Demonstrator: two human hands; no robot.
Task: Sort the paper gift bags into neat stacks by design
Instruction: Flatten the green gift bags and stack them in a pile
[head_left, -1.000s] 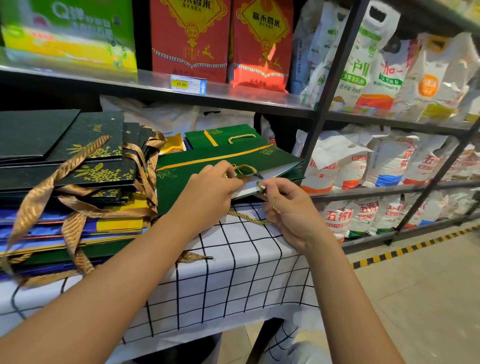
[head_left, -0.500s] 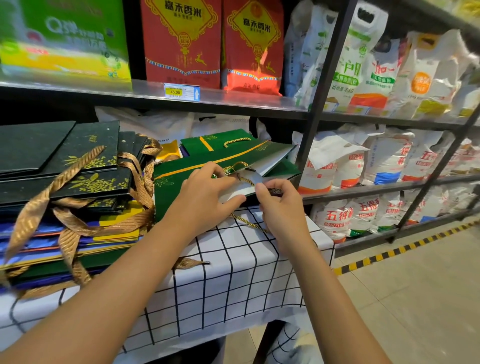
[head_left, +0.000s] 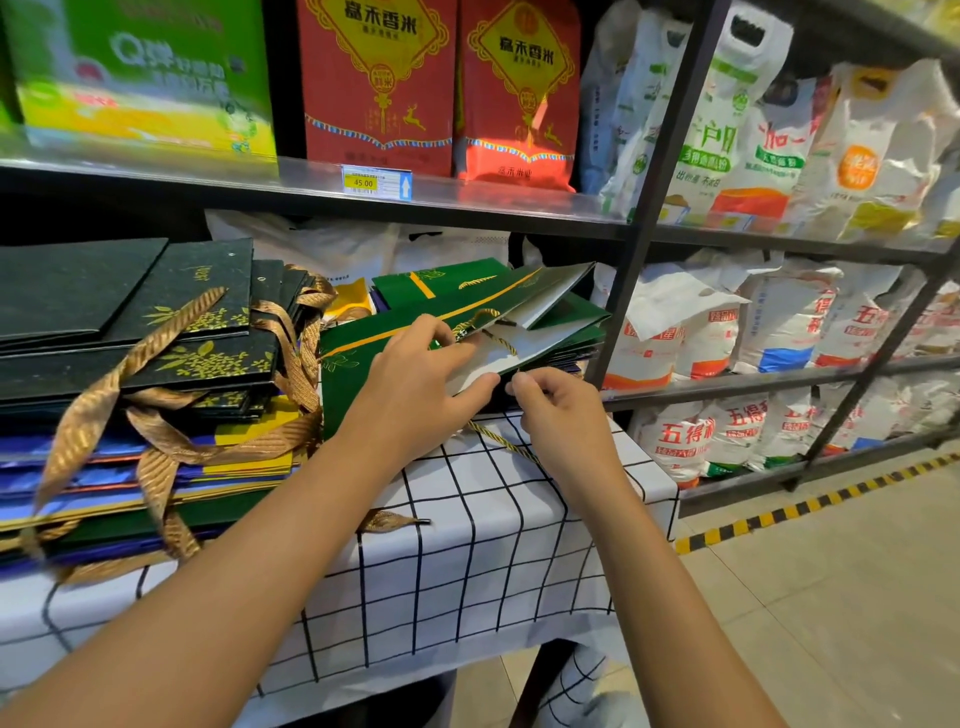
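A stack of flat green gift bags (head_left: 358, 353) with yellow stripes lies on the checked tablecloth. The top bag's mouth gapes, showing its white inside (head_left: 519, 332). My left hand (head_left: 415, 379) pinches that bag's near edge, thumb under and fingers on top. My right hand (head_left: 558, 405) pinches the same rim beside it, where a gold cord handle (head_left: 498, 439) trails out under the wrist. To the left rises a tall pile of dark green leaf-print bags (head_left: 156, 332) with gold ribbons over blue and yellow bags (head_left: 156, 462).
The table (head_left: 467, 545) ends just right of my hands. A black shelf post (head_left: 649, 182) stands close behind the bags. Rice and flour sacks (head_left: 753, 332) fill the racks at right; red boxes (head_left: 441, 83) sit on the upper shelf. Tiled floor (head_left: 831, 597) lies at lower right.
The top green bag's mouth has opened wider and lifted. My right hand has moved from the trailing cord up to the bag's rim. My left hand shifted to the near edge.
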